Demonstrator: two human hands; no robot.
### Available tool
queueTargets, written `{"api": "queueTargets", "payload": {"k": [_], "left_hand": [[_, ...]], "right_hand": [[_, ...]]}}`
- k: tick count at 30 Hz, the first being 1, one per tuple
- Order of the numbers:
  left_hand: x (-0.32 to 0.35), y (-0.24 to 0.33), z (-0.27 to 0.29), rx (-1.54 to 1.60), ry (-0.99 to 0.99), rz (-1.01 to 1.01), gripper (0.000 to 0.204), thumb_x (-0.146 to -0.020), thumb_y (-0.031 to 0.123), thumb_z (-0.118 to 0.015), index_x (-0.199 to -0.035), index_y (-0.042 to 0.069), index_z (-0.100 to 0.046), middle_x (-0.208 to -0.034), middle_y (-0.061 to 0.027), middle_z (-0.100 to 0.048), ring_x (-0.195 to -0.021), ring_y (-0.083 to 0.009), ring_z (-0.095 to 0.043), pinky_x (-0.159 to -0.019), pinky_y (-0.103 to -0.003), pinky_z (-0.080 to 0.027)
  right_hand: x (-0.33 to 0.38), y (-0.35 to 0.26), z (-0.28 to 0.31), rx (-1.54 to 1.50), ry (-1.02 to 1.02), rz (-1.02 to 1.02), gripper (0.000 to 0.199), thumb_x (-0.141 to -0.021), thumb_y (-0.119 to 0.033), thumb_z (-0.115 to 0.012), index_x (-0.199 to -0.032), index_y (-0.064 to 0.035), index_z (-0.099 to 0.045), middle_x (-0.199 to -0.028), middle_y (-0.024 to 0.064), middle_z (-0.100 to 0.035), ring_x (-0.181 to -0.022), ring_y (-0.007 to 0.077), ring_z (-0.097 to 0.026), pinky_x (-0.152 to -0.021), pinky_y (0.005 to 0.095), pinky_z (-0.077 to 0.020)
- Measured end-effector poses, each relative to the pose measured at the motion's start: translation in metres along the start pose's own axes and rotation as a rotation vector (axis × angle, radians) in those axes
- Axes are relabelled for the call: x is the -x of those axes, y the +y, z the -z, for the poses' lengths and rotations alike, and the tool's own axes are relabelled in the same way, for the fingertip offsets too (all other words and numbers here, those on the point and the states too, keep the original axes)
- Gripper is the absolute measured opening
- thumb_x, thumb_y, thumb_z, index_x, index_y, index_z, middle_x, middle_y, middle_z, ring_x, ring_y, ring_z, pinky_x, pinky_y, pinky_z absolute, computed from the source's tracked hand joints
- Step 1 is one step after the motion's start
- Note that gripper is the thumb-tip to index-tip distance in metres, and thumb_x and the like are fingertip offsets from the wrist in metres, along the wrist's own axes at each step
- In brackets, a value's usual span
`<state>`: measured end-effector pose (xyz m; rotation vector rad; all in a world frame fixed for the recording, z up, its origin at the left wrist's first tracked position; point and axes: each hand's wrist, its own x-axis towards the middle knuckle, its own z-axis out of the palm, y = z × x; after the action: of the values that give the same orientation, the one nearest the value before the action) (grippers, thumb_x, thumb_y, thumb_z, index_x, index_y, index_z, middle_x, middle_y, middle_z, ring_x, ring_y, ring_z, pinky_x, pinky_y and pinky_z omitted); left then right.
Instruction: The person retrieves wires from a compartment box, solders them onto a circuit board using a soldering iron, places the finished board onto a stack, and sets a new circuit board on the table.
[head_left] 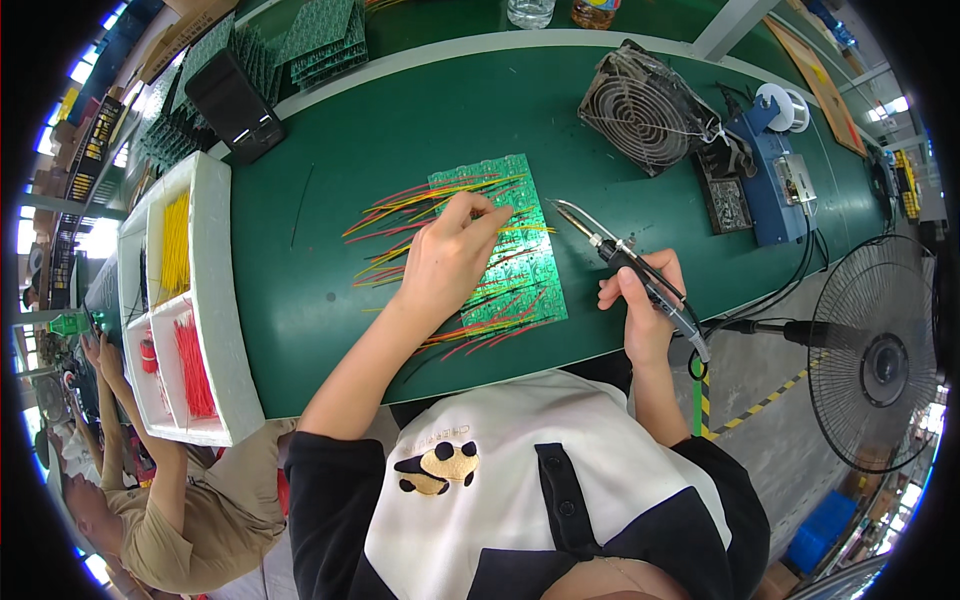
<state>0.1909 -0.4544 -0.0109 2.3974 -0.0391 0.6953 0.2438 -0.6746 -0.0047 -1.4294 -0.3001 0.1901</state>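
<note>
A green circuit board panel [541, 270] lies on the green mat in front of me. Rows of red, yellow and black wires [385, 262] run across it and stick out past its left edge. My left hand [450, 250] is over the panel, its thumb and forefinger pinched on a thin wire at the board's upper part; the fingers partly hide that wire. To the right of the panel, my right hand [650, 305] grips a soldering iron [640, 272] with a thin solder feed tube. The iron's tip points up and left, just off the panel's right edge.
A white foam box [235, 330] with yellow and red wires stands left; a person sits beyond it. Stacked boards [325, 40] and a black phone-like device [235, 105] are behind. A small fan [645, 110], blue solder feeder [765, 180] and pedestal fan [880, 355] are right.
</note>
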Motion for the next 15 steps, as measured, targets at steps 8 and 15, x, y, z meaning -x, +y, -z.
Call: {"api": "queueTargets", "payload": {"k": [8,15], "left_hand": [[-0.002,0.002,0.001,-0.011,-0.002,-0.009,0.026,-0.074,-0.005,-0.062,-0.097,0.005,-0.066,-0.086,-0.0064,-0.055,-0.062,-0.0160,-0.055,-0.055,-0.029,-0.046],[-0.014,0.014,0.032,-0.286,0.107,-0.245,0.025,-0.068,-0.002,-0.060,-0.093,0.001,-0.061,-0.077,-0.0068,-0.053,-0.057,-0.0216,-0.054,-0.049,-0.033,-0.046]], "right_hand": [[-0.006,0.000,0.012,-0.082,0.239,0.090,0.019,-0.086,-0.011,-0.059,-0.088,-0.0011,-0.043,-0.064,0.0104,-0.058,-0.051,0.0148,-0.055,-0.059,0.0286,-0.0508],[-0.013,0.000,0.036,-0.037,0.370,0.137,0.018,-0.087,-0.013,-0.058,-0.089,-0.0023,-0.044,-0.066,0.0094,-0.058,-0.055,0.0145,-0.056,-0.053,0.0258,-0.0479]]}}
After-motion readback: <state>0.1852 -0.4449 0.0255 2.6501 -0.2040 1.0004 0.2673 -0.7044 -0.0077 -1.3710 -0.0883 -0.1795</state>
